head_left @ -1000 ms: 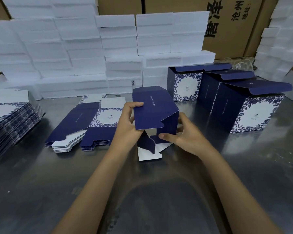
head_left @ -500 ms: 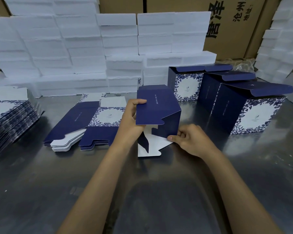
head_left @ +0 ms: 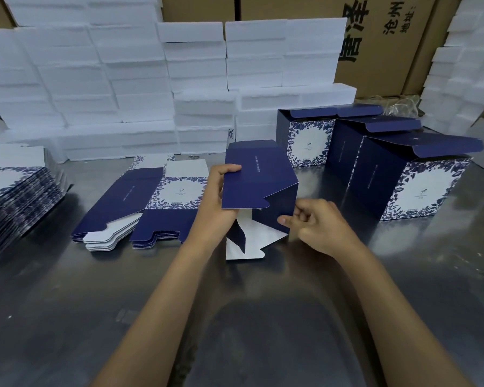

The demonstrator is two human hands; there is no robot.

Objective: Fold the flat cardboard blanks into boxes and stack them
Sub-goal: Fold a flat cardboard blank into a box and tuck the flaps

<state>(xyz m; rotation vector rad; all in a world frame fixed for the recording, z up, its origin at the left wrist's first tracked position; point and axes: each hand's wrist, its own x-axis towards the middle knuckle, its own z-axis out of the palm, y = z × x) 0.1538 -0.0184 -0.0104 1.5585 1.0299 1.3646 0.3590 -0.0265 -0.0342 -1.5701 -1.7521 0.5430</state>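
The left hand (head_left: 217,202) pinches the half-formed navy box (head_left: 259,182) at centre frame; the right hand (head_left: 316,224), fingers curled, touches its lower right corner, white bottom flap (head_left: 249,244) lying below.

1. Both bare forearms reach forward from the lower edge of the view and converge toward the middle
2. The left hand (head_left: 217,202) is raised, wrist bent, thumb lying on top and fingers tucked beneath what it pinches
3. The right hand (head_left: 317,226) sits lower, back up, fingers curled inward, its thumb extended to the left
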